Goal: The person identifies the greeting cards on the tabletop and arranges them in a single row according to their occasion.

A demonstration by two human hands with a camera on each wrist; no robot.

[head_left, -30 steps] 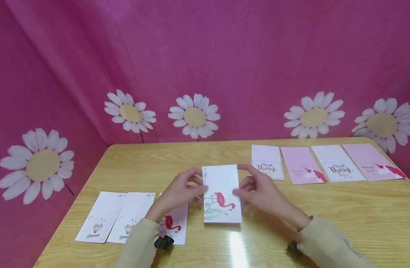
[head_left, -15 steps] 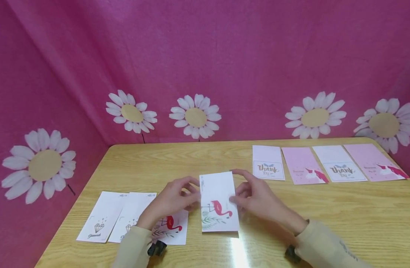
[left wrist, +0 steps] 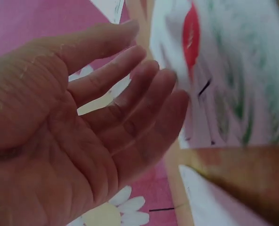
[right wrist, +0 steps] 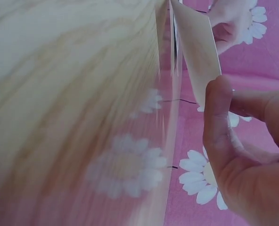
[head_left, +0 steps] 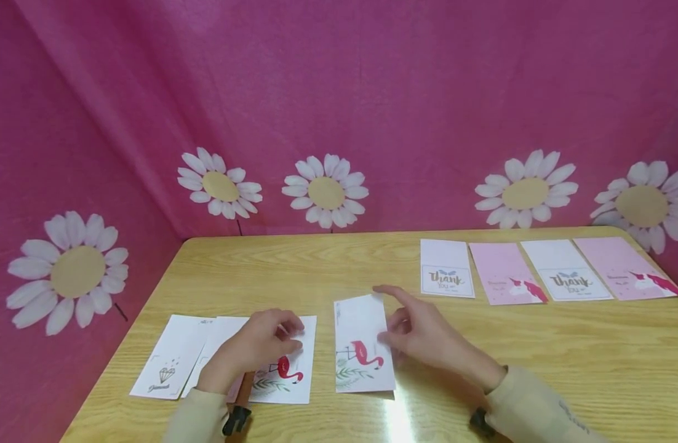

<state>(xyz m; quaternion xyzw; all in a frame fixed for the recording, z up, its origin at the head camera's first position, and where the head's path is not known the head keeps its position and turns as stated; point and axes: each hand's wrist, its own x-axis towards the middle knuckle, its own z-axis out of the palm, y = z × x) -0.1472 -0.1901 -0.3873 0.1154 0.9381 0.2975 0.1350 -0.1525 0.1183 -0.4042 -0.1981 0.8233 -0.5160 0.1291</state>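
Observation:
A white card printed with a red flamingo and green leaves point(head_left: 363, 351) leans at a slant near the middle of the wooden table. My right hand point(head_left: 422, 329) pinches its right edge between thumb and fingers; in the right wrist view the thumb point(right wrist: 218, 96) lies against the plain side of the card point(right wrist: 198, 52). A second flamingo card point(head_left: 295, 384) lies flat to the left. Above that card hovers my left hand point(head_left: 256, 341), its fingers loosely bent with nothing between them, as the left wrist view also shows point(left wrist: 97, 113).
Two diamond cards, one at the far left point(head_left: 164, 357) and one partly hidden by the left hand point(head_left: 216, 338), lie beside the flat flamingo card. Thank-you cards point(head_left: 446, 271) point(head_left: 566, 271) alternate with pink unicorn cards point(head_left: 505, 271) point(head_left: 627, 267) at the back right. A pink flowered curtain point(head_left: 372, 111) hangs behind.
My left hand has let go of the flamingo card and moved left over the flat one. The right hand has lowered the held card slightly toward the table's front.

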